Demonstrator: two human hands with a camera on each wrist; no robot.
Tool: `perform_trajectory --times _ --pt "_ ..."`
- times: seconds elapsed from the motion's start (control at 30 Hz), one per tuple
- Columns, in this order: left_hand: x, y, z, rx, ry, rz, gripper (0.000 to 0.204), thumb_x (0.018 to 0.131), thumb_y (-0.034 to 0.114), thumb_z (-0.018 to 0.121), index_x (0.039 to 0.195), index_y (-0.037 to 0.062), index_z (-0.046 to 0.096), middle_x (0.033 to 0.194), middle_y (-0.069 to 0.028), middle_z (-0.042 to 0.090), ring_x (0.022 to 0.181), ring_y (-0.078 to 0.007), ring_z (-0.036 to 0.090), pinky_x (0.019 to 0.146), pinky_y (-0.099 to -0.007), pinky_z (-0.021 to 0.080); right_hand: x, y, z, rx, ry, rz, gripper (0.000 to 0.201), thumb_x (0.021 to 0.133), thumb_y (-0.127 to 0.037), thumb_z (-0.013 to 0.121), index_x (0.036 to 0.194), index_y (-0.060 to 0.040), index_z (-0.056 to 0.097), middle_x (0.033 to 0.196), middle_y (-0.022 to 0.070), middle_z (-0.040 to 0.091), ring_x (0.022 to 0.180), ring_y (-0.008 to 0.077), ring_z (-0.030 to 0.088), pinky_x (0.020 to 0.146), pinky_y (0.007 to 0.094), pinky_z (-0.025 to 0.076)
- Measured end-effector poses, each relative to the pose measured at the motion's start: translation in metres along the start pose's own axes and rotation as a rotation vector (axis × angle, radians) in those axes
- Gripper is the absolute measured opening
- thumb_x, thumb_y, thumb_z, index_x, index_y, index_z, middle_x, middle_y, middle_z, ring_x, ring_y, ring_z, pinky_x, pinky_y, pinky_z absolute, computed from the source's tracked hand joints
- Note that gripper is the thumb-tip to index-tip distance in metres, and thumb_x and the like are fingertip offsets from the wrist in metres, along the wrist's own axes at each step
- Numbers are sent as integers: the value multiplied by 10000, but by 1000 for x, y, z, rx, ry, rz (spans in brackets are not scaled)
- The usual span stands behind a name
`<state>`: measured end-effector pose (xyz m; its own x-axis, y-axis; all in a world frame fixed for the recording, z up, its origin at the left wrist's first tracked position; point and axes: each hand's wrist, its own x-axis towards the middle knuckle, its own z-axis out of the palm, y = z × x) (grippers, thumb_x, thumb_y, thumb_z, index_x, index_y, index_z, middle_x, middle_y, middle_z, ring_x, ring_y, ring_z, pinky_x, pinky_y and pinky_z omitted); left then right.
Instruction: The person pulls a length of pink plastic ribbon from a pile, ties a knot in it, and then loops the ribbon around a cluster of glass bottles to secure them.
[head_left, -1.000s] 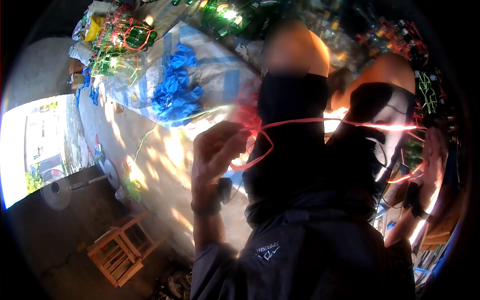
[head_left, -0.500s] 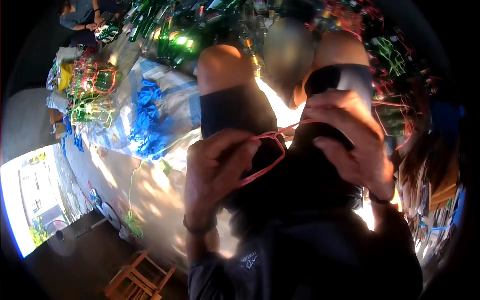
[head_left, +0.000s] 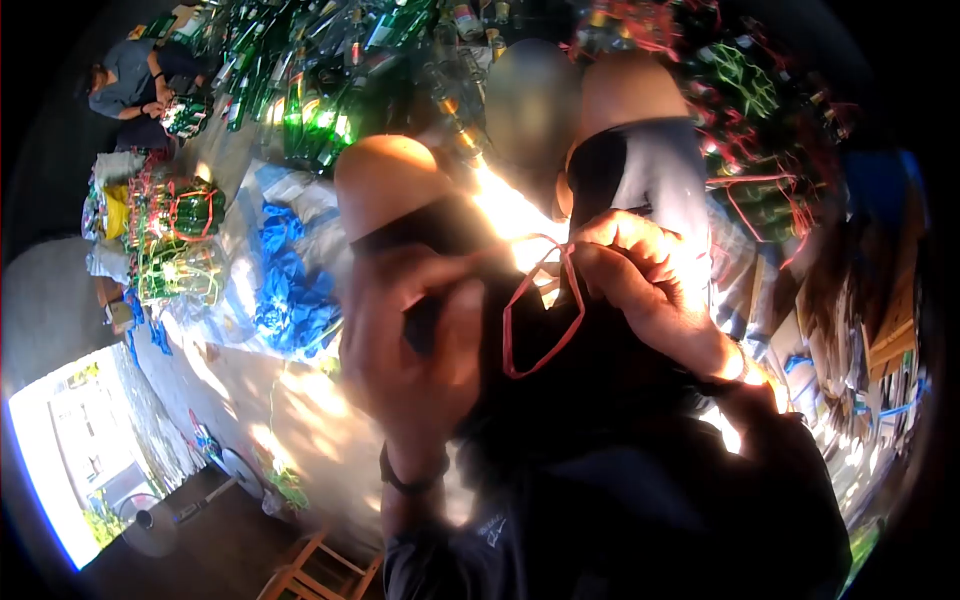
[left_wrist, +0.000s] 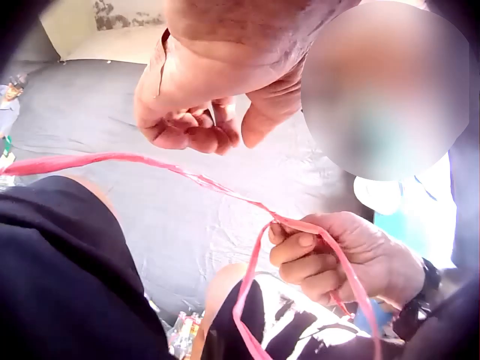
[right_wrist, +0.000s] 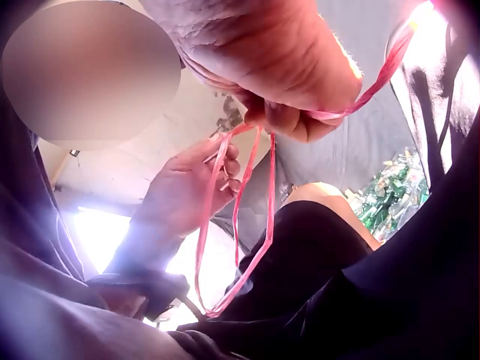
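Note:
A pink plastic string (head_left: 540, 362) hangs in a loop above the person's lap. My right hand (head_left: 650, 285) pinches the string where the loop crosses, thumb against forefinger. In the left wrist view, my right hand (left_wrist: 337, 259) grips that crossing, and a length of pink string (left_wrist: 150, 159) runs off to the left. My left hand (left_wrist: 217, 82) hovers above the string with loosely bent fingers and nothing between them. The head view has my left hand (head_left: 415, 340) blurred, left of the loop. The loop (right_wrist: 259, 255) dangles below my right hand (right_wrist: 277, 82) in the right wrist view.
Bare knees (head_left: 395, 170) in dark shorts rise beneath the hands. Many green bottles (head_left: 310, 110) lie ahead, with string-tied bottle bundles (head_left: 180, 270) at left. Blue plastic (head_left: 285, 290) sits on a sheet. Another person (head_left: 140, 85) works at far left; a wooden stool (head_left: 320, 570) stands low left.
My right hand came in from the far right to the middle and now pinches the string. My left hand has let go of the string and moved slightly left. The view has shifted.

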<state>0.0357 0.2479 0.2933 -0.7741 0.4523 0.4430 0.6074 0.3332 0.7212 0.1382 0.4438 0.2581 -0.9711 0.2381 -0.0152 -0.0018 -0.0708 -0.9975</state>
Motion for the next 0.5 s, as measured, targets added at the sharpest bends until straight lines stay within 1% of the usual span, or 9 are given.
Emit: perform_trajectory --times 0.03,0.1,0.13,0.2,0.23,0.27,0.33,0.47,0.5 --pt "-1 7 6 -72 -44 -18 152 842 -37 694 992 -15 682 961 -98 665 842 -169 612 779 -273 488 0 -2 2 -36 55 1 150 1069 -122 545 1014 -37 656 790 -35 624 701 29 509 638 204 415" --pt "2 15 11 -139 -206 -97 218 817 -50 702 1030 -5 701 914 -80 694 785 -136 621 756 -260 487 -3 -1 -1 98 53 19 138 1073 -138 547 1070 -35 639 858 -20 645 727 30 514 651 203 419" --pt "2 15 15 -140 -209 -92 218 817 -50 702 1030 -5 701 914 -80 694 785 -136 621 756 -260 487 -4 2 1 200 69 14 134 1073 -139 550 1089 -34 633 882 -12 650 737 32 515 657 204 420" --pt "0 11 28 -200 -276 -51 260 810 -28 755 1061 28 716 956 -98 705 780 -199 657 723 -305 527 -5 2 -2 198 68 8 128 1072 -130 551 1105 -33 627 913 -2 657 763 37 533 677 207 435" --pt "-2 10 31 -244 -297 -59 315 818 -24 761 1123 21 697 967 -95 706 794 -201 666 717 -303 527 -6 3 -3 197 66 8 125 1071 -122 552 1121 -31 622 944 8 664 789 42 551 698 210 451" --pt "-3 13 36 -246 -303 -56 315 818 -24 761 1123 21 697 967 -95 706 794 -201 666 717 -303 527 -7 4 -3 198 72 7 125 1071 -122 552 1121 -31 622 944 8 664 789 42 551 698 210 451" --pt "-5 19 44 -359 -258 -168 315 836 -17 762 1139 5 679 964 -93 700 812 -188 678 712 -294 526 -8 5 -3 214 85 -7 115 1064 -98 561 1122 -26 629 978 23 679 838 59 591 748 224 488" --pt "-3 14 51 -386 -269 -178 300 860 -2 760 1147 4 671 972 -96 703 820 -169 683 703 -277 522 -10 0 1 119 109 -32 108 1055 -76 570 1118 -19 636 1006 32 687 875 75 613 782 239 512" --pt "-3 13 54 -406 -249 -159 284 869 2 757 1140 6 674 978 -96 706 819 -162 682 694 -269 516 -10 -2 5 159 138 -39 101 1053 -85 582 1098 -22 647 967 8 675 847 55 582 758 224 486"
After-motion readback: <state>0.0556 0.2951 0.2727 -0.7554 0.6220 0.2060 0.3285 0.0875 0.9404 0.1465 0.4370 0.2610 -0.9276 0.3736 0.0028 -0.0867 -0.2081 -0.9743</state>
